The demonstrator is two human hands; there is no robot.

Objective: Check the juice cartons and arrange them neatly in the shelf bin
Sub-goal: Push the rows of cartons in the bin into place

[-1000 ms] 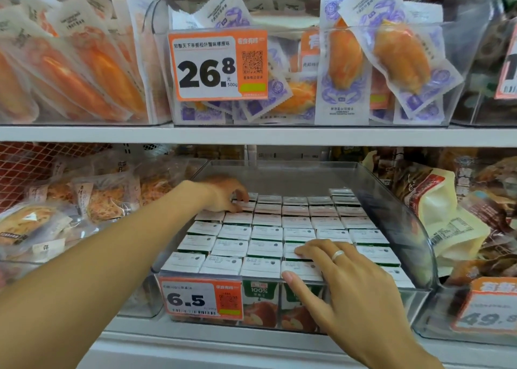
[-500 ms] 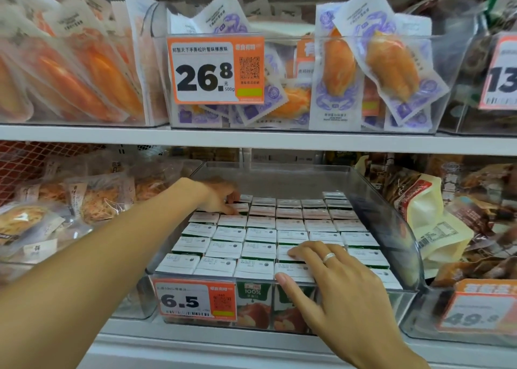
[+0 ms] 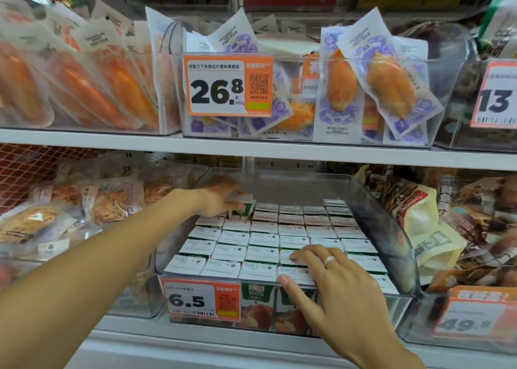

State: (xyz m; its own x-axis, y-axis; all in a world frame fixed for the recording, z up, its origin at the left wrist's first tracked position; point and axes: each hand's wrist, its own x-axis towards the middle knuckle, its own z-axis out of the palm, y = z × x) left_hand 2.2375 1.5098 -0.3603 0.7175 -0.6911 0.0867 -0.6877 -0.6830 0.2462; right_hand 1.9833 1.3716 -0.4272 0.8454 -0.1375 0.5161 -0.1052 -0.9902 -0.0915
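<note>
Store shelf bin (image 3: pixel 391 228): left hand (image 3: pixel 221 198) grips a raised carton (image 3: pixel 242 207); right hand (image 3: pixel 333 279) rests flat.

White store shelves (image 3: pixel 251 151) hold clear bins of packaged snacks (image 3: pixel 386 88).

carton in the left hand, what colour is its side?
Green with white "100%" print, white top; the raised carton shows in the head view, held by the left hand.
</note>
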